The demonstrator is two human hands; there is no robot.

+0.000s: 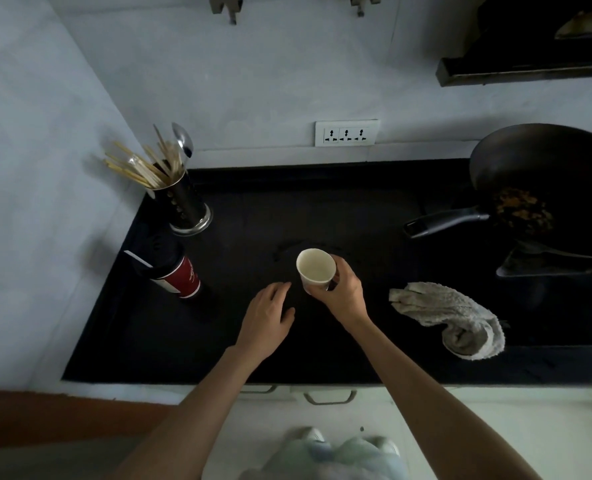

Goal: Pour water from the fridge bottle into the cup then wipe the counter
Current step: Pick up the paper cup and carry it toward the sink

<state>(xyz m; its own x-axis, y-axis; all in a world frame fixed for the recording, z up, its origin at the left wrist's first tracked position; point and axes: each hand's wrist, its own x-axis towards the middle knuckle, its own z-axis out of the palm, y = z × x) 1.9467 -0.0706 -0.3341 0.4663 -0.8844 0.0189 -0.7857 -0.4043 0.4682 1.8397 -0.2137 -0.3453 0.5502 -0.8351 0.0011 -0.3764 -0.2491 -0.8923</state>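
The right hand [339, 292] grips a white paper cup [316, 270] from its right side, at the middle of the dark tabletop [253, 220]. The left hand [268, 318] hovers just left of the cup, fingers relaxed, holding nothing. A crumpled cloth [450, 317] lies to the right, apart from both hands.

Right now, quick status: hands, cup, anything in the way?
Right hand grips the paper cup, left hand open beside it. No fridge bottle in view. Rag lies right of the cup.

On the counter [253, 220], cup [316, 270] sits between bottle [175, 271], left, and, apparently, cloth [450, 317], right.
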